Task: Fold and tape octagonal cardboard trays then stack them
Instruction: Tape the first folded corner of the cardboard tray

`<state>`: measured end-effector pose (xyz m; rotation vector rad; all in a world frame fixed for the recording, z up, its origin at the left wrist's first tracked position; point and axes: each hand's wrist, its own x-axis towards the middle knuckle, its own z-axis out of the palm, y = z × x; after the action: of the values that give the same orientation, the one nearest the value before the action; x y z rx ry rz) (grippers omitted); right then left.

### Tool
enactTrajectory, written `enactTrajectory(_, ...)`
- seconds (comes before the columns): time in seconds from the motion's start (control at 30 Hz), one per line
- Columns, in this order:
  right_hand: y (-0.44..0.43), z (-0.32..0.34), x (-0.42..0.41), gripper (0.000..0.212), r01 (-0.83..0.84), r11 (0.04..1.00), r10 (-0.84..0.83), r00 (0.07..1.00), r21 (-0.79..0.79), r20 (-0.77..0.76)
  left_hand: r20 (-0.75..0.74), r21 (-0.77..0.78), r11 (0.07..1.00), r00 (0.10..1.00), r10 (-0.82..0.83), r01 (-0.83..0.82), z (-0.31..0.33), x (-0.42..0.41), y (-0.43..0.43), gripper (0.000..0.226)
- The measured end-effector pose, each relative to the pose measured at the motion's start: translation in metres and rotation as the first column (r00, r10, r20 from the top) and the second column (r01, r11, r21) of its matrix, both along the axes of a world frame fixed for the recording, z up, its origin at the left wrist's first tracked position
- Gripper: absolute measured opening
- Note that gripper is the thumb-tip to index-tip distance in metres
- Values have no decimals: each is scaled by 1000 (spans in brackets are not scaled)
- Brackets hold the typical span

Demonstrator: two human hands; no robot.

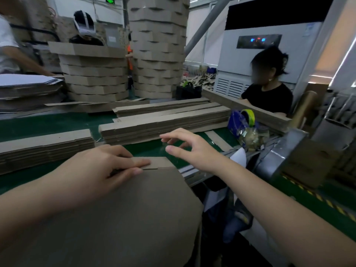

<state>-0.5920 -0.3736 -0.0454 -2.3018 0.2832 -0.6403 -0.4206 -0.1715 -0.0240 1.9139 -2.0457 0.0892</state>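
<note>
Cardboard tray flap within left fingers; right fingers apart, just beyond it.

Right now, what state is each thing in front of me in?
cardboard tray: folded, wall seam gapped, no tape visible.
left hand: pinches the tray's wall at the seam.
right hand: above the belt, fingers loosely curved; holding tape unclear.
flat strips: bundled, lying flat.
finished trays: stacked tall.

Tray matt brown cardbd, strip stacks same; tabletop smooth green w/ sheen; bracket shiny metal.
</note>
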Motion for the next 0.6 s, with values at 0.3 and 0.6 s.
enactTrajectory(0.3, -58, -27, -18, 13, 403, 915, -403, 914, 17, 49, 81, 50, 999, 997, -18, 14, 2, -10, -18, 41)
enactTrajectory(0.6, -157, -43, -69, 74, 996, 21, -981, 38, -91, 190, 112, 123, 992, 994, 1, -15, 6, -23, -36, 33)
